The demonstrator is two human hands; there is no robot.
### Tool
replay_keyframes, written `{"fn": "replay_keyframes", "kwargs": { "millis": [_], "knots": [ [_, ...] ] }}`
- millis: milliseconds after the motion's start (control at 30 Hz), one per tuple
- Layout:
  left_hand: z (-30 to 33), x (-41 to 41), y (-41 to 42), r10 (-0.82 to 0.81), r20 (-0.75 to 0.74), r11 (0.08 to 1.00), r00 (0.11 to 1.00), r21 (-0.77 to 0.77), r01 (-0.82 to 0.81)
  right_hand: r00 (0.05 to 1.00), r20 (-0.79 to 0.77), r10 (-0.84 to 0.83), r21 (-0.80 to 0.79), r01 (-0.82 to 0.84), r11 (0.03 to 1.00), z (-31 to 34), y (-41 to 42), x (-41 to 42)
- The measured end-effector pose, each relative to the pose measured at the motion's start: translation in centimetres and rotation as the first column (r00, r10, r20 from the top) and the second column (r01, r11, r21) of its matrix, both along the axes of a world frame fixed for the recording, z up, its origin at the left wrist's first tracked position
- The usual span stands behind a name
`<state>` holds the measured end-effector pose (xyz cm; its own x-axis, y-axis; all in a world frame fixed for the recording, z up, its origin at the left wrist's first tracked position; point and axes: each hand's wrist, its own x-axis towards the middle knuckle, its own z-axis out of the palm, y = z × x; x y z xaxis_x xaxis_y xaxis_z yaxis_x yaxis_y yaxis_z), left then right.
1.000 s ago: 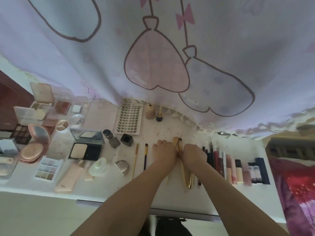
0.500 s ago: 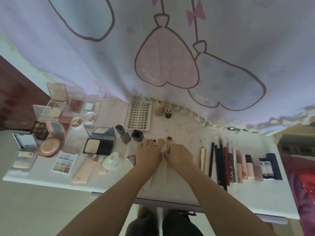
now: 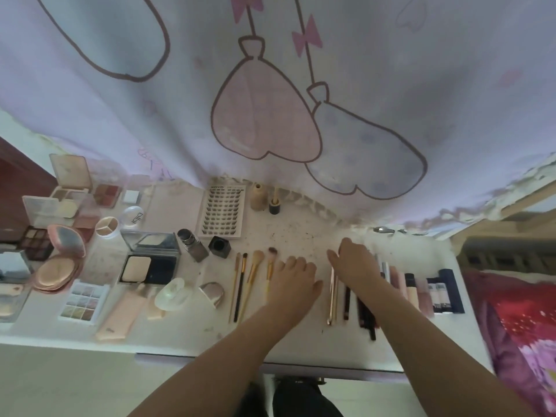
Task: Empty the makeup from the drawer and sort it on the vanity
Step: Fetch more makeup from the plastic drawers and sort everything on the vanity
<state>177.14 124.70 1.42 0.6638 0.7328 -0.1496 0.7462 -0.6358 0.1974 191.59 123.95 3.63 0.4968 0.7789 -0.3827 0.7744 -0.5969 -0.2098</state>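
Hands now parted, left hand (image 3: 296, 276) fingers relaxed beside released brushes (image 3: 255, 278), right hand (image 3: 356, 261) fingers spread over pencils (image 3: 346, 299)

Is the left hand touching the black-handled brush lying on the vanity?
Apart. The head view shows bare vanity and two gold-handled brushes between the left hand and the black-handled brush.

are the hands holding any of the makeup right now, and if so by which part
Nothing is held: the left hand lies flat beside the brushes, and the right hand is spread over the pencils.
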Motion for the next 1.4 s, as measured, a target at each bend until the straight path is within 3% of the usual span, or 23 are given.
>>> {"fn": "replay_keyframes", "kwargs": {
  "millis": [300, 433, 567, 700, 867, 933, 1033, 1067, 1100, 1233, 1300, 1333, 1400],
  "knots": [
    [-1.5, 3.2, -2.1, 0.127, -0.077, 0.973, 0.989, -0.182, -0.139, 0.976, -0.216, -0.01, -0.173, -0.029, 0.984, -1.2, 0.2, -0.7],
    [-0.2, 0.8, -1.5, 0.222, 0.102, 0.959, 0.97, -0.205, -0.198, 0.904, -0.428, -0.015, -0.133, -0.047, 0.99, 0.3, 0.7, -0.4],
    [2.3, -1.7, -0.7, 0.436, 0.347, 0.814, 0.83, -0.546, -0.2, 0.792, -0.611, -0.005, 0.034, 0.033, 0.999, 3.2, 0.5, -1.2],
    [4.5, -3.6, -0.7, 0.311, 0.37, 0.833, 0.875, -0.55, -0.064, 0.599, -0.8, -0.023, 0.091, 0.159, 0.983, 5.6, -0.8, -2.0],
    [7.4, -4.7, -0.6, 0.185, 0.331, 0.832, 0.925, -0.553, 0.032, 0.484, -0.873, -0.055, 0.084, 0.26, 0.962, 7.6, -3.3, -2.9],
    [8.3, -5.4, -0.5, 0.236, 0.336, 0.725, 0.912, -0.686, 0.065, 0.477, -0.878, -0.04, 0.105, 0.274, 0.956, 7.8, -4.0, -3.5],
    [9.5, -6.8, -0.2, 0.419, 0.339, 0.352, 0.842, -0.916, 0.193, 0.481, -0.876, 0.037, 0.175, 0.246, 0.953, 8.3, -4.5, -3.9],
    [9.7, -7.2, 0.0, 0.451, 0.334, 0.264, 0.827, -0.936, 0.234, 0.506, -0.858, 0.084, 0.207, 0.191, 0.96, 8.6, -4.7, -3.8],
    [9.9, -7.6, 0.2, 0.456, 0.336, 0.233, 0.824, -0.939, 0.254, 0.541, -0.829, 0.141, 0.237, 0.111, 0.965, 9.0, -4.8, -3.6],
    [10.5, -7.9, 0.4, 0.35, 0.347, 0.412, 0.87, -0.891, 0.19, 0.598, -0.775, 0.202, 0.184, -0.092, 0.979, 10.5, -4.9, -2.8],
    [10.7, -7.7, 0.3, 0.287, 0.35, 0.517, 0.891, -0.84, 0.163, 0.688, -0.704, 0.177, 0.09, -0.16, 0.983, 11.0, -4.5, -2.9],
    [10.8, -7.7, 0.3, 0.263, 0.348, 0.554, 0.9, -0.818, 0.155, 0.719, -0.674, 0.174, 0.061, -0.18, 0.982, 11.1, -4.2, -3.0],
    [11.1, -7.8, 0.3, 0.259, 0.338, 0.562, 0.905, -0.815, 0.144, 0.691, -0.694, 0.201, 0.09, -0.193, 0.977, 11.1, -4.0, -3.0]
  ]
}}
